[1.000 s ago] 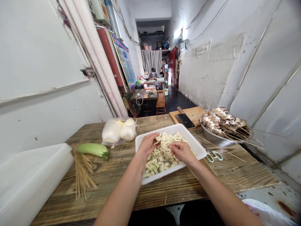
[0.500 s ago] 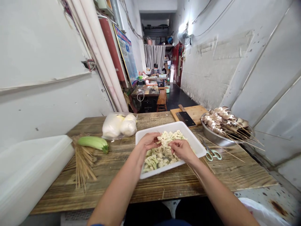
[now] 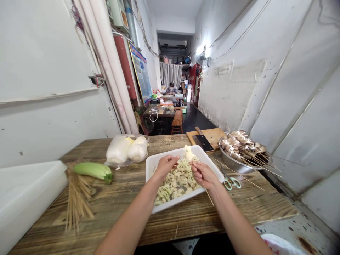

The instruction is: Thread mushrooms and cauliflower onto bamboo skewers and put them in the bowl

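Note:
My right hand (image 3: 203,174) is closed around a thin bamboo skewer (image 3: 208,194), whose lower end slants out below the palm. Just beyond those fingertips, pale cauliflower (image 3: 189,153) rises at the tray's far side; whether it is threaded on the skewer I cannot tell. Over the left part of the tray is my left hand (image 3: 166,166), fingers loosely bent with the tips apart and nothing visible between them. Beneath both hands, cut cauliflower florets (image 3: 176,184) lie in a white plastic tray (image 3: 150,166).
A steel bowl (image 3: 225,161) of skewered mushrooms (image 3: 239,143), scissors (image 3: 231,183) and a cleaver (image 3: 203,141) on a board (image 3: 216,136) are at right. Left are bagged white vegetables (image 3: 127,150), a green squash (image 3: 91,170), loose skewers (image 3: 78,202) and a white bin (image 3: 32,198).
My hands have moved apart, and the left has come away from the cauliflower. The right has turned, so the skewer's lower end now shows. The view has tilted up and shifted right.

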`<state>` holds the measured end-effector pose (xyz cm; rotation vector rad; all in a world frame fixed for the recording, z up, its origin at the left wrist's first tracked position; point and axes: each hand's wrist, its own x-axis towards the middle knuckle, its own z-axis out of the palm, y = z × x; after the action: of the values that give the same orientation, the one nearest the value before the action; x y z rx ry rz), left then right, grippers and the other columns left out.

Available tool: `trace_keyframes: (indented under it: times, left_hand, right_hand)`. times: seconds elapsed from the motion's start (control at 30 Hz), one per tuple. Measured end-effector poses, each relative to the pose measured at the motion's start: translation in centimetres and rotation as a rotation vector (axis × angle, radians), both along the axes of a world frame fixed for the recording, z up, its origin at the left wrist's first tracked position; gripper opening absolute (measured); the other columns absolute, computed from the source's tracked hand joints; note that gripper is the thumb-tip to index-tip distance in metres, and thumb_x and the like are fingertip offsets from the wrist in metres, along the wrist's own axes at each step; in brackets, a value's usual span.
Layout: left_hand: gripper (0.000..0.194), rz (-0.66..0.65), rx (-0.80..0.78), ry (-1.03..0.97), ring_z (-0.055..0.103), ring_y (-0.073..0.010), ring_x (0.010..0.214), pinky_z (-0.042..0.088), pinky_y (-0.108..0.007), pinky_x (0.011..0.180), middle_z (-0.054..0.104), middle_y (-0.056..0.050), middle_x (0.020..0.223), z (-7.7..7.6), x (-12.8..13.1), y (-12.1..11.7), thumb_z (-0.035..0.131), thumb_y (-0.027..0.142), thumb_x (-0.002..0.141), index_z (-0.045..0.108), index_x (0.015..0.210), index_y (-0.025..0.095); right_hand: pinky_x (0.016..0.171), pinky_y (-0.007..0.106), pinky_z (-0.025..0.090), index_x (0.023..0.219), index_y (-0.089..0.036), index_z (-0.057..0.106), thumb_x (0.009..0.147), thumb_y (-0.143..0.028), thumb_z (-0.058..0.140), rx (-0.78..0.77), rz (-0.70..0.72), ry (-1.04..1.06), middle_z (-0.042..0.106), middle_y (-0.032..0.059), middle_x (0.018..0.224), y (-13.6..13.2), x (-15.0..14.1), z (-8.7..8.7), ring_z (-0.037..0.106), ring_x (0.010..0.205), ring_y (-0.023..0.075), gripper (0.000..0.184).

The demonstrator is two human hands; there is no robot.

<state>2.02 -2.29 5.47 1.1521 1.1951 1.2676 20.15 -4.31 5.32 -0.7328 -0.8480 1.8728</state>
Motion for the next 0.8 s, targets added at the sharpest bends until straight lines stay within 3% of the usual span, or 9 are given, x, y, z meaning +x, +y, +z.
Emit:
trace_keyframes:
  times: [0.13,0.2,0.3,0.4,0.6,0.8]
  left_hand:
    - [0.036,-0.12,-0.102,-0.158,0.06,-0.0144,0.071,0.044,-0.024,0.061,0.065,-0.009,0.092,0.7,-0.1,-0.2,0.074,0.037,0.06,0.067,0.088,0.016]
    - [0.034,-0.218,-0.161,-0.303,0.061,-0.0163,0.08,0.046,-0.027,0.067,0.064,-0.012,0.1,1.3,-0.2,-0.4,0.072,0.038,0.064,0.066,0.091,0.017]
    - [0.028,-0.321,-0.171,-0.417,0.06,-0.0177,0.084,0.047,-0.029,0.072,0.065,-0.01,0.093,1.8,-0.1,-0.7,0.072,0.034,0.066,0.065,0.087,0.017]
    - [0.024,-0.356,-0.145,-0.393,0.061,-0.0166,0.081,0.046,-0.029,0.073,0.064,-0.006,0.083,1.7,0.4,-1.0,0.075,0.028,0.062,0.063,0.08,0.015]
    - [0.03,-0.275,-0.14,-0.423,0.061,-0.0123,0.071,0.046,-0.027,0.071,0.062,-0.002,0.075,1.1,1.6,-0.8,0.079,0.021,0.056,0.06,0.078,0.014]
    - [0.028,-0.254,-0.153,-0.514,0.056,-0.0094,0.061,0.047,-0.025,0.061,0.06,-0.001,0.07,0.6,2.1,-0.7,0.076,0.022,0.062,0.057,0.082,0.015]
  right_hand:
    - [0.029,0.013,0.011,0.08,-0.015,0.059,0.068,-0.031,0.069,-0.008,0.091,0.022,0.044,-0.0087,0.052,-0.5,0.1,0.4,0.019,0.032,-0.0006,0.022]
    - [0.029,0.013,0.01,0.081,-0.016,0.059,0.068,-0.033,0.07,0.015,0.114,0.008,0.044,-0.009,0.052,-0.6,0.1,0.6,0.02,0.032,-0.0005,0.024]
    - [0.029,0.014,0.01,0.08,-0.015,0.059,0.068,-0.035,0.07,0.057,0.075,-0.051,0.045,-0.0087,0.051,-0.7,-0.3,0.6,0.022,0.031,-0.0004,0.026]
    - [0.028,0.014,0.012,0.079,-0.014,0.059,0.067,-0.038,0.07,0.08,0.001,-0.117,0.049,-0.0076,0.052,-0.6,-0.7,0.3,0.025,0.031,-0.0003,0.029]
    - [0.028,0.014,0.016,0.077,-0.014,0.06,0.064,-0.042,0.07,0.122,-0.081,-0.175,0.053,-0.0067,0.052,-0.3,-1.5,-0.2,0.028,0.03,0.0001,0.032]
    - [0.028,0.014,0.019,0.07,-0.013,0.059,0.061,-0.043,0.071,0.108,-0.148,-0.16,0.054,-0.006,0.05,-0.3,-2.8,-0.4,0.032,0.031,0.0008,0.033]
